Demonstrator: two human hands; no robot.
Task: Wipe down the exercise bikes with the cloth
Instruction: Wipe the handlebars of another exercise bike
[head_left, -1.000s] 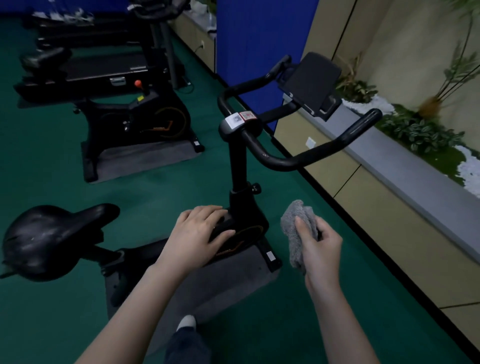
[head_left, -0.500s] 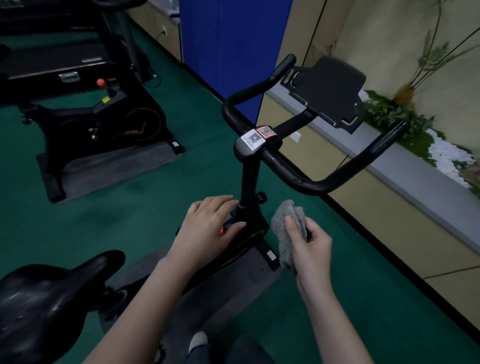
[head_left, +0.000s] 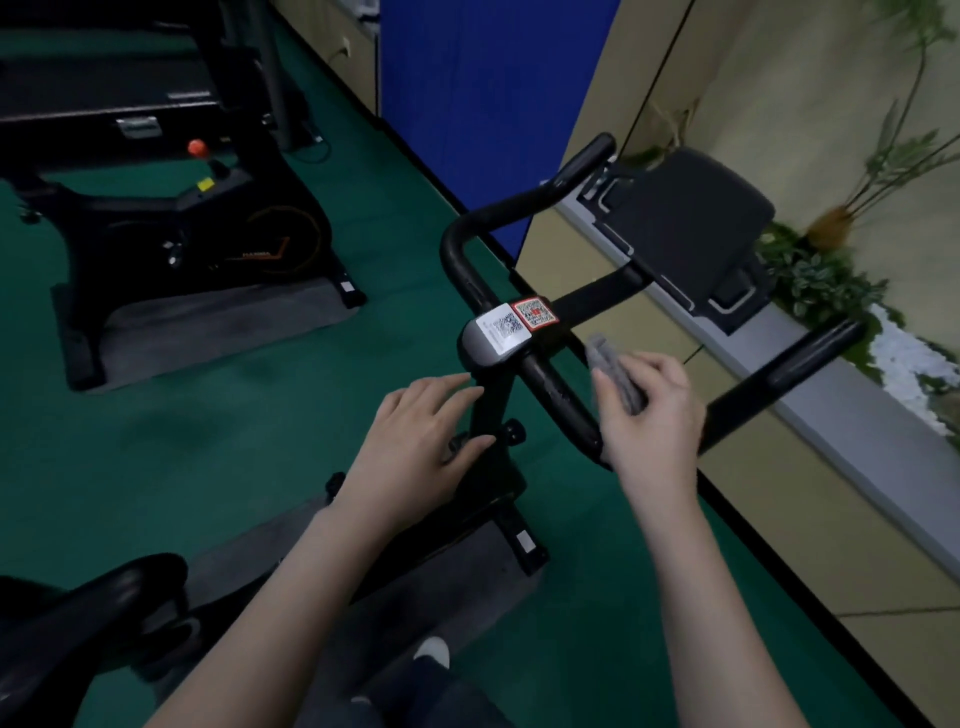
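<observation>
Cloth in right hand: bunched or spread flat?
Bunched. The grey cloth sits folded in thick layers, gripped by the right hand.

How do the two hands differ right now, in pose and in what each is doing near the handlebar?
The left hand is open with straight fingers and holds nothing, while the right hand is curled round the grey cloth. The left hand is by the black stem under the QR sticker; the right hand is at the curved handlebar. Both are bare and raised near the near bike's front.

Gym, exercise bikes (head_left: 519, 364), treadmill (head_left: 104, 104), green floor (head_left: 208, 426)
</observation>
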